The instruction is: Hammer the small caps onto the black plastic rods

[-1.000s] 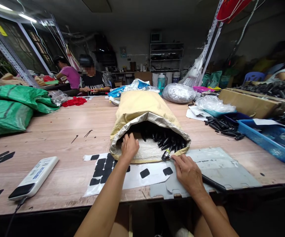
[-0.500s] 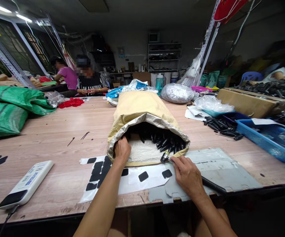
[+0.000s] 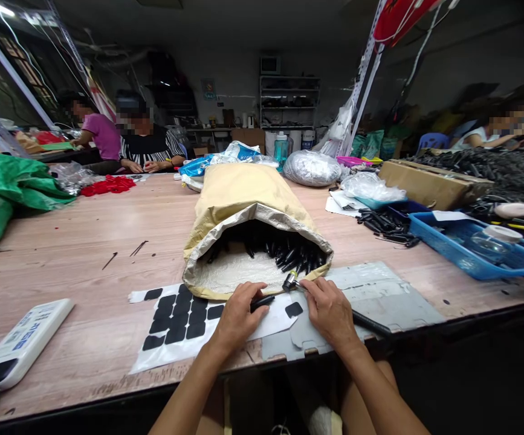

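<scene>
My left hand (image 3: 242, 314) grips a slim black piece (image 3: 262, 302) in front of the sack's mouth. In my right hand (image 3: 327, 305) is a tool with a metal shaft and a small black-and-yellow head (image 3: 290, 280); a long black rod (image 3: 371, 323) shows behind that hand. The tan sack (image 3: 252, 184) lies on its side, its white-lined mouth facing me, with many black pieces (image 3: 295, 257) inside. Under my hands are a white sheet with black rounded squares (image 3: 177, 320) and a grey board (image 3: 393, 296).
A white power bank-like device (image 3: 30, 344) lies at the left on the wooden table (image 3: 107, 290). Green bags (image 3: 12, 181) are at the far left. On the right are a blue basket (image 3: 465, 257) and a cardboard box (image 3: 429, 181). Other people sit across the room.
My left hand has come out of the sack's mouth and moved right, now with a black piece in it. My right hand still holds the tool. The camera view has shifted.
</scene>
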Available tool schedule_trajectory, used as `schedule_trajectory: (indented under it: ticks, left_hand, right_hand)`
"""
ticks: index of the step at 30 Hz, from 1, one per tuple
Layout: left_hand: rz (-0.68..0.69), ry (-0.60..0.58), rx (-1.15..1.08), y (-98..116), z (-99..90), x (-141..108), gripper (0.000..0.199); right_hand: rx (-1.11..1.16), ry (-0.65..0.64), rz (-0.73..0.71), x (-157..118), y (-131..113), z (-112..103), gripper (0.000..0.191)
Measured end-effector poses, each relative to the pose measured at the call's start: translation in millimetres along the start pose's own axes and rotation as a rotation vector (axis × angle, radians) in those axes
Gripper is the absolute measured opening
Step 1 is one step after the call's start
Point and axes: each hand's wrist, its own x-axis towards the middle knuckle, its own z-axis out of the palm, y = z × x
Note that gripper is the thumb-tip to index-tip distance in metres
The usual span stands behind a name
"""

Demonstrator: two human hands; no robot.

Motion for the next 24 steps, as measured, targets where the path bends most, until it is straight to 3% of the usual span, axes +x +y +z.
schedule_trajectory:
  ticks: [4,8,13,17,20,24]
  left_hand:
    - [-0.026,0.068,0.065,-4.6,-1.5,-5.6,0.026]
    - [-0.053,0.007,0.048,-7.3,-2.6,-5.3,0.013]
    - [-0.098,-0.015,0.016,-7.8,-4.2,-1.8,0.013]
    - [-0.129,-0.011,0.02,-9.0,-3.0,-0.8,0.015]
    - [-0.117,0.001,0.009,-8.8,-1.9,-1.3,0.015]
    - [-0.087,0.018,-0.001,-7.1,-2.0,-2.6,0.013]
  right_hand:
    - [-0.004,-0.007,0.001,0.2,0.4,0.6,0.028]
    - [-0.006,-0.006,-0.003,1.2,-1.1,-2.4,0.03]
    - [0.189,0.079,0.008,0.3,-18.7,-15.5,0.035]
    - [0.448,0.022,-0.012,-5.6,-42.6,-21.0,0.036]
    - [0.492,-0.032,-0.026,-10.9,-56.6,-21.0,0.037]
    - [0.505,-0.005,-0.034,-12.9,-64.8,-24.5,0.038]
